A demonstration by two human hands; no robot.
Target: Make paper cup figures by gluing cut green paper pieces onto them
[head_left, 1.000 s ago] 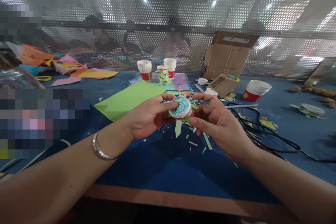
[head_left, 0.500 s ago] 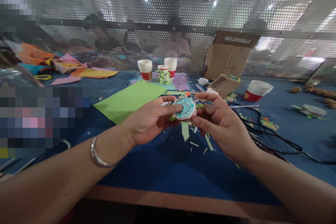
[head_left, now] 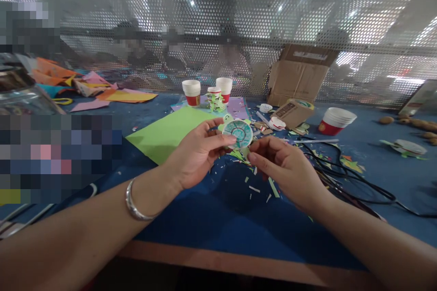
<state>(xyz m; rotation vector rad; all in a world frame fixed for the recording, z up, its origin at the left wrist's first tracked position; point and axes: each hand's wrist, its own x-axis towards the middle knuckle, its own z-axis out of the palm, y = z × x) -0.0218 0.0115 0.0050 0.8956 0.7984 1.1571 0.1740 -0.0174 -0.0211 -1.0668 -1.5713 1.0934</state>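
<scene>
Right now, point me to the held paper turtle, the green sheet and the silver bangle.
Paper turtle [head_left: 241, 130], head view: on its blue-patterned round shell.
Green sheet [head_left: 167, 132], head view: near its visible middle.
Silver bangle [head_left: 129, 198], head view: on the band's outer face.

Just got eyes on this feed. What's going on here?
A person is working on a small paper turtle above a blue table. The left hand holds it with the thumb on its blue-patterned round top, while the right hand seems to pinch the pale green strip at its lower edge. The turtle is clear of the tabletop. Beyond the left hand lies a green sheet; paper scraps are scattered on the table near the right hand.
</scene>
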